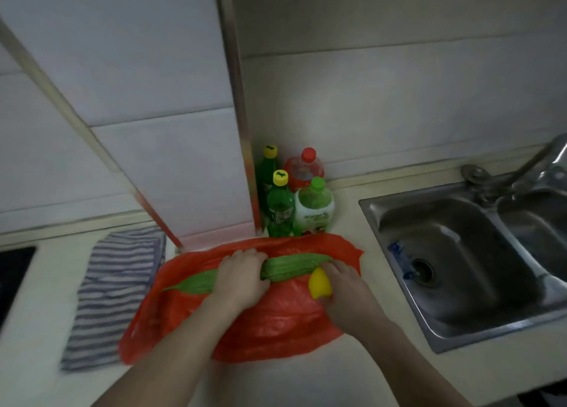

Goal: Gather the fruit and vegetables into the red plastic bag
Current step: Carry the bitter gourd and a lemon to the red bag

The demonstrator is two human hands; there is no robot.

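A red plastic bag point(276, 323) lies flat on the pale counter. Across its far part lies a long green bitter gourd point(294, 267), its pointed end reaching left. My left hand point(241, 276) is curled over the middle of the gourd and grips it. A yellow lemon point(320, 283) sits on the bag just right of the gourd's thick end. My right hand point(346, 285) wraps around the lemon from the right, its fingers also touching the gourd's end.
Several bottles point(291, 197) stand in the corner behind the bag. A blue-striped cloth point(116, 283) lies to the left, beside a black hob point(12, 271). A steel sink point(472, 253) with a tap point(521, 167) is on the right.
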